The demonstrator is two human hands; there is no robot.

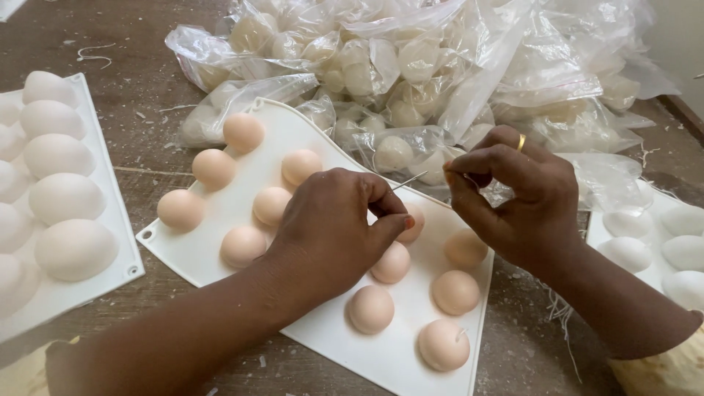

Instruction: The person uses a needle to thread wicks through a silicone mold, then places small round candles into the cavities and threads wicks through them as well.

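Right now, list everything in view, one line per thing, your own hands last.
White silicone mould sheet with peach domed pieces: one sheet, twelve peach domes showing, centre of the table.
White mould sheet with pale egg-shaped domes: one, white, left edge.
White mould sheet at the right: one, white with pale domes, partly cut off.
Clear plastic bags of pale round pieces: a heap, count unclear, top centre.
Brown wooden table: one, strewn with white scraps.
Thin metal needle: one, silver, between the hands.
Gold ring: one, on a right-hand finger.
Left hand: pinching the needle, over the central sheet.
Right hand: fingertips pinched together near the needle's tip.
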